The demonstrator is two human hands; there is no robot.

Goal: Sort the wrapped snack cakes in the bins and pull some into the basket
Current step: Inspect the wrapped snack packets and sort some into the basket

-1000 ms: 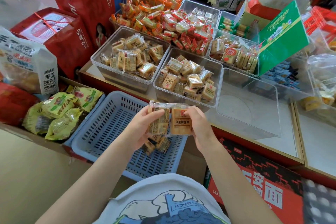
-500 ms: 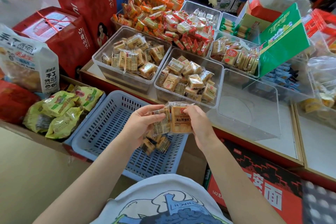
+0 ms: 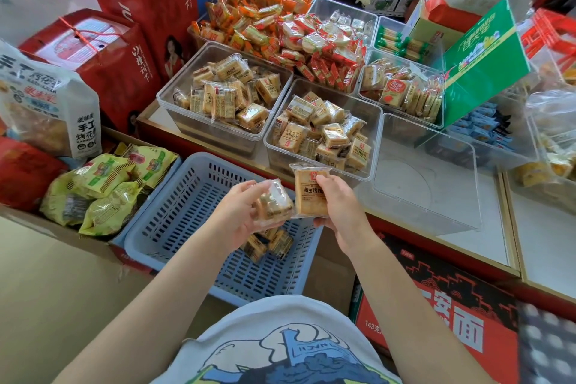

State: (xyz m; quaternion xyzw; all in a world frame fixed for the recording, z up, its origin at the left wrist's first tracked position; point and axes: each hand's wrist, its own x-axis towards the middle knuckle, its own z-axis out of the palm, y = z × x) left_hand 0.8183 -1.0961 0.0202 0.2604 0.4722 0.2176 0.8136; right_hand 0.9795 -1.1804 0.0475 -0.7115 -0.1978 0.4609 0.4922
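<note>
My left hand (image 3: 240,215) grips a clear-wrapped snack cake (image 3: 274,203) above the blue slotted basket (image 3: 187,215). Beside it, my right hand (image 3: 339,209) holds a second wrapped cake (image 3: 307,193) upright, its printed label facing me. Two or three wrapped cakes (image 3: 268,243) lie on the basket floor under my left hand. Behind the basket stand two clear bins of the same tan cakes, a left bin (image 3: 224,97) and a right bin (image 3: 321,131).
An empty clear bin (image 3: 430,184) sits right of the full ones on the red-edged counter. Piled orange and red snack packs (image 3: 280,31) fill the back. Green bags (image 3: 103,187) lie left of the basket, red gift boxes (image 3: 103,53) behind them. A red carton (image 3: 436,321) stands below right.
The two cakes, held side by side before, have separated: my left hand has lowered and tilted its cake toward the basket, while my right hand keeps its cake upright.
</note>
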